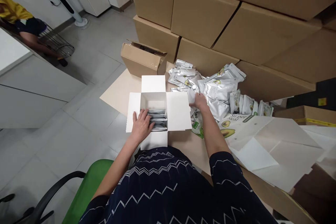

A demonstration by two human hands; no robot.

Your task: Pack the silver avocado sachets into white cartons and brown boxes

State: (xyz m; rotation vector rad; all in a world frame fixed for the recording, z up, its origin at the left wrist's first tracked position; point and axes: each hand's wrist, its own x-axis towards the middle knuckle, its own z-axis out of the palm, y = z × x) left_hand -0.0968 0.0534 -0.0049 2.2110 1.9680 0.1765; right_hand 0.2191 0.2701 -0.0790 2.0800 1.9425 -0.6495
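Silver pouches (220, 91) lie heaped beside the white box (180, 112); I judge the step as filling it, the next move calling for a sure pinch. I cannot tell whether the right hand (200, 101), at the heap, is clamped on anything. The left hand (141, 124), fingers slightly apart, rests against packets (158, 116) lined up inside.

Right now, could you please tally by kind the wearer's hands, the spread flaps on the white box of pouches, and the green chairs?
Hands, left hand and right hand: 2
Spread flaps of white box: 4
Green chair: 1
Total: 7
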